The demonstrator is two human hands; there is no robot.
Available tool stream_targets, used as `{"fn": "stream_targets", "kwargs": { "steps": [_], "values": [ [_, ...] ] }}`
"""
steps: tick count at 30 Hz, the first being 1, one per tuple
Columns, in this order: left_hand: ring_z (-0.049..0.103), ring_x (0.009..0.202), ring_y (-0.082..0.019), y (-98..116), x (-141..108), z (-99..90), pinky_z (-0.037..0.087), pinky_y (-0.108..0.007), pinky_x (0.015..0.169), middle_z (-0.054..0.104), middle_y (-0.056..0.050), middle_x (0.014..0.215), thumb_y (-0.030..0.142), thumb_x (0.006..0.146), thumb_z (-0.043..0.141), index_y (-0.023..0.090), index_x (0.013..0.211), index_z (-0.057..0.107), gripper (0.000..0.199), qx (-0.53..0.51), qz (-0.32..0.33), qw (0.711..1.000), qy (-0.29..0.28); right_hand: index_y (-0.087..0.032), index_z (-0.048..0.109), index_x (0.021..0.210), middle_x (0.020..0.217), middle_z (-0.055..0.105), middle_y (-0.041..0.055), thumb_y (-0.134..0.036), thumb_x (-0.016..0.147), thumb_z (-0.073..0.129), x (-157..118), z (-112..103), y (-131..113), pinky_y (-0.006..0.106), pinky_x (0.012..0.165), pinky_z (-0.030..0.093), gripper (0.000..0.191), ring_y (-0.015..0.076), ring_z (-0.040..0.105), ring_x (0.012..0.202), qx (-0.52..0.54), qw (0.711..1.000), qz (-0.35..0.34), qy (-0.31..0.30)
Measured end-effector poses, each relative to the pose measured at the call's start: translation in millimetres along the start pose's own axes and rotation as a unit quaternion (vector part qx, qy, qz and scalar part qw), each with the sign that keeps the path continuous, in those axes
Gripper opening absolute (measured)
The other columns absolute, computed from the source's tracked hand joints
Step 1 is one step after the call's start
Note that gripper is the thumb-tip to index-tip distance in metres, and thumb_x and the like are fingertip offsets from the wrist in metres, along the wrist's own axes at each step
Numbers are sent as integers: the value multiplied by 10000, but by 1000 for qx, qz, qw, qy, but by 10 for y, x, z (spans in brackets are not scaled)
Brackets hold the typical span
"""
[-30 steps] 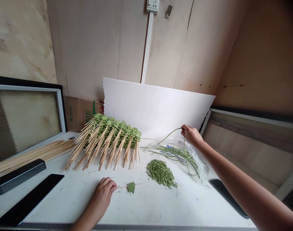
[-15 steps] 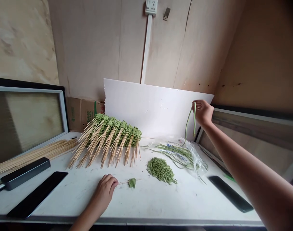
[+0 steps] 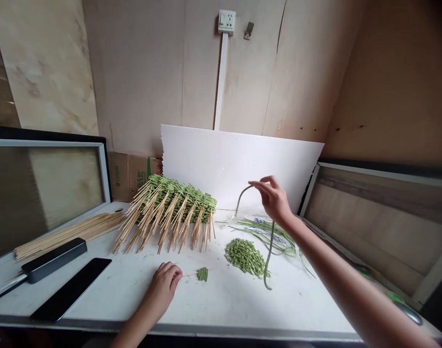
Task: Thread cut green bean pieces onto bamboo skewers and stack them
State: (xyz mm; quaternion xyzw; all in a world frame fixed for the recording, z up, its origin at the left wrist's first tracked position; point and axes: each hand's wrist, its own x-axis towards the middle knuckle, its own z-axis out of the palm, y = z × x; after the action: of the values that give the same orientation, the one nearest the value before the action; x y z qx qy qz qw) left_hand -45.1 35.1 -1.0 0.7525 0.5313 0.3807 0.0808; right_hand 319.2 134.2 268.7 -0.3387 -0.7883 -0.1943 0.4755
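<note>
My left hand (image 3: 166, 281) rests low over the table, its fingers pinched on the bare end of a thin wooden skewer (image 3: 189, 275). Short green bean pieces (image 3: 202, 274) are threaded side by side on that skewer. Up above the table, my right hand (image 3: 273, 199) pinches a long green bean (image 3: 271, 251); one end arches to the left and the other hangs down past a pile of cut bean pieces (image 3: 244, 256). Behind the hanging bean, more long beans (image 3: 257, 224) lie on a clear plastic bag (image 3: 297, 251).
Many loaded bean skewers (image 3: 177, 200) are stacked at the back, sticks pointing forward. Bare skewers (image 3: 68, 234), a black box with a cable (image 3: 54, 259) and a flat black slab (image 3: 72, 289) lie left. A white board (image 3: 235, 162) stands behind.
My right hand has come left and down from above the bag, carrying the long bean toward the middle. My left hand keeps its pinch on the skewer. The view has shifted slightly.
</note>
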Motion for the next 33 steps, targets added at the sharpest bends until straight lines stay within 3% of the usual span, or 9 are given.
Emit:
{"fn": "stream_targets", "kwargs": {
  "steps": [6,10,15,18,21,24,26,29,33],
  "values": [
    [601,880,-258,-23,-7,24,486,-378,812,659,-69,892,255,1009,501,209,841,650,229,-11,3,1000,6,-257,723,1238,1043,642,83,-136,1039,442,-268,191,-408,290,705,532,365,149,659,813,139,990,-23,-9],
    [618,894,-265,-66,11,27,511,-399,832,671,-81,901,327,1022,497,207,861,668,264,-32,8,999,23,-289,697,1299,1020,670,78,-89,1019,447,-440,279,-656,284,670,540,425,151,660,803,159,986,-33,-29],
    [664,996,-283,-58,81,-272,540,-426,882,712,-131,1052,485,1054,400,201,1034,680,399,-106,-42,986,124,-310,673,1341,1017,684,69,13,973,397,-620,314,-938,247,620,501,562,134,655,768,117,990,-74,-40],
    [669,1094,-279,207,115,-583,524,-439,975,713,-135,1178,500,1068,370,210,1163,665,425,-161,-69,978,112,-315,654,1365,997,693,65,66,928,357,-667,292,-1140,233,583,481,652,142,661,774,96,989,-103,-46],
    [585,1289,-291,676,153,-794,465,-459,1096,629,-130,1391,497,1057,440,256,1386,570,428,-200,-28,979,41,-331,639,1376,979,701,57,80,906,360,-685,262,-1346,234,545,461,684,151,655,758,77,988,-121,-54],
    [556,1320,-302,1118,229,-826,451,-468,1117,587,-131,1442,485,1021,546,290,1473,489,496,-217,10,976,-7,-330,628,1384,965,702,60,48,931,383,-716,255,-1493,251,555,463,638,160,649,750,63,989,-121,-54],
    [619,1199,-281,1289,299,-786,489,-435,1057,667,-128,1276,464,1049,487,254,1334,599,371,-229,29,973,-15,-333,612,1400,963,701,66,24,954,383,-762,273,-1539,257,561,462,615,165,652,763,65,990,-117,-50],
    [656,898,-229,1328,389,-737,538,-352,838,696,-85,958,446,1082,383,211,1058,677,378,-222,25,974,-17,-365,589,1417,969,705,64,-29,995,391,-866,315,-1544,259,570,467,574,164,656,763,106,990,-86,-45],
    [637,845,-224,1147,430,-811,513,-321,774,700,-75,930,467,1078,384,202,989,674,402,-195,16,981,6,-370,550,1441,903,694,43,-218,1032,514,-997,288,-1506,285,577,492,438,164,606,660,227,969,38,-85]
  ]
}}
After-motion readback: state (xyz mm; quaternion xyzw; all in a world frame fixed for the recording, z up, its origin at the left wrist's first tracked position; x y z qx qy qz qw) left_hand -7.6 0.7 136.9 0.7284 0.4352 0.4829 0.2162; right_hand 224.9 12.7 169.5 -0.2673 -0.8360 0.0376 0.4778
